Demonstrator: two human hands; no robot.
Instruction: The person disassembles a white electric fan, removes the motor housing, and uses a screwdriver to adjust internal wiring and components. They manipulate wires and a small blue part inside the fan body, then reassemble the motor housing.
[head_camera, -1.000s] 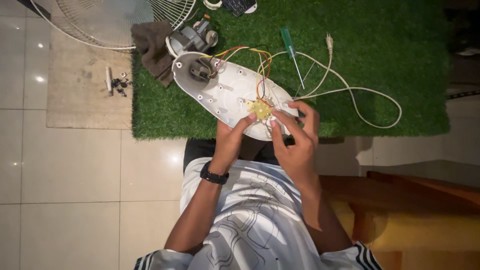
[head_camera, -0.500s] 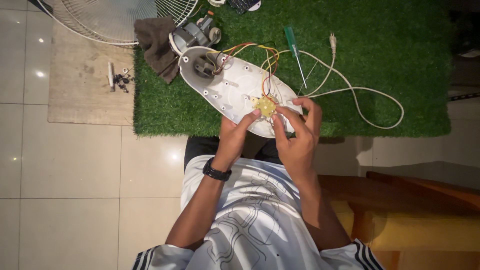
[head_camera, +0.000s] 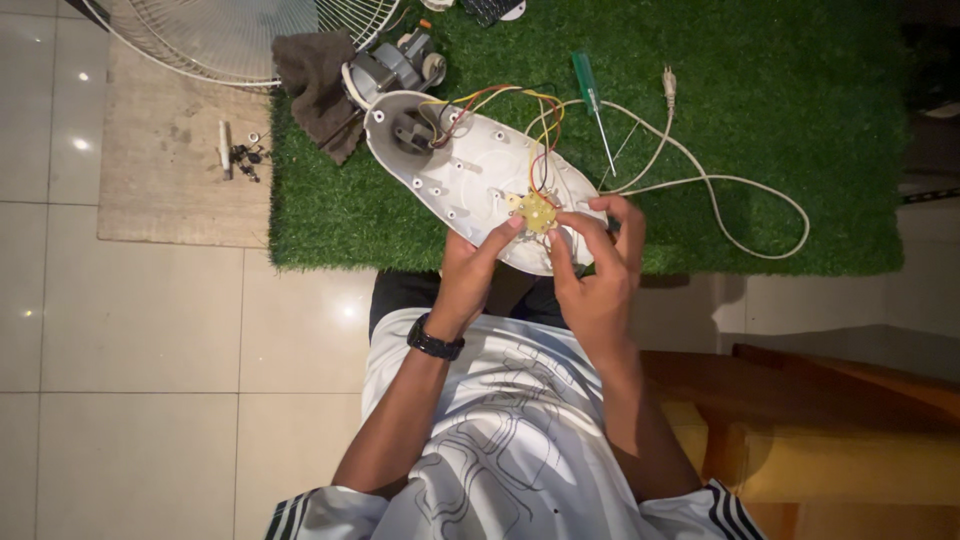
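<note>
Both hands meet over the near end of the white housing (head_camera: 470, 175). The left hand (head_camera: 470, 280) has its index tip touching the yellow switch (head_camera: 537, 211) from 7 o'clock; the right hand (head_camera: 595, 265) has its fingers curled about the switch from 4 o'clock, seemingly pinching the housing edge. The right hand is slightly nearer. The housing's long axis runs 10 to 4 o'clock. Coloured wires (head_camera: 500, 100) arch beyond. Farther: green screwdriver (head_camera: 590, 95), white cord (head_camera: 720, 190), motor (head_camera: 395, 65), fan grille (head_camera: 250, 35). No labels legible.
</note>
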